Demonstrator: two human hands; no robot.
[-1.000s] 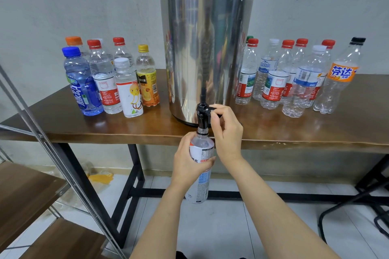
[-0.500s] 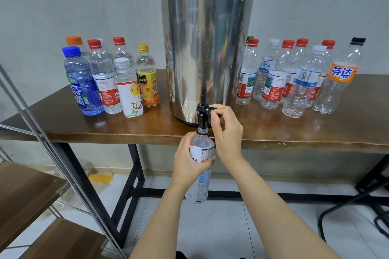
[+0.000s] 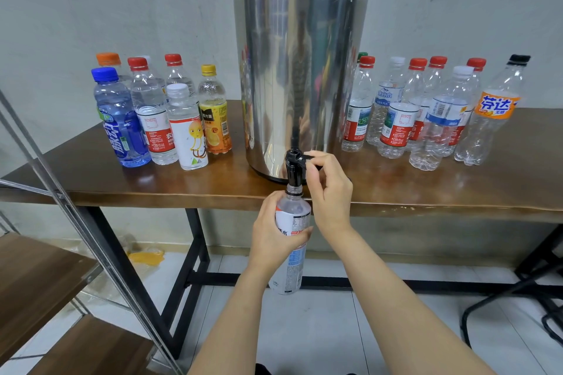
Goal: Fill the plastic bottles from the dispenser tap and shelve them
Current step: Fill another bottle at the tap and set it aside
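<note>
A tall steel dispenser (image 3: 301, 70) with a black lid stands at the front of the wooden table (image 3: 457, 192). Its black tap (image 3: 294, 166) juts over the table edge. My left hand (image 3: 274, 234) grips an uncapped plastic bottle (image 3: 292, 256) with a white label, held upright with its mouth right under the tap spout. My right hand (image 3: 329, 189) pinches the tap's lever. Several capped bottles (image 3: 161, 119) stand left of the dispenser. Several more bottles (image 3: 432, 113) stand to its right.
A metal-framed rack with wooden shelves (image 3: 36, 277) stands at the lower left, its slanted post crossing in front of the table. Black table legs and a crossbar (image 3: 195, 253) run below. A black chair base (image 3: 536, 298) sits at the lower right on the tiled floor.
</note>
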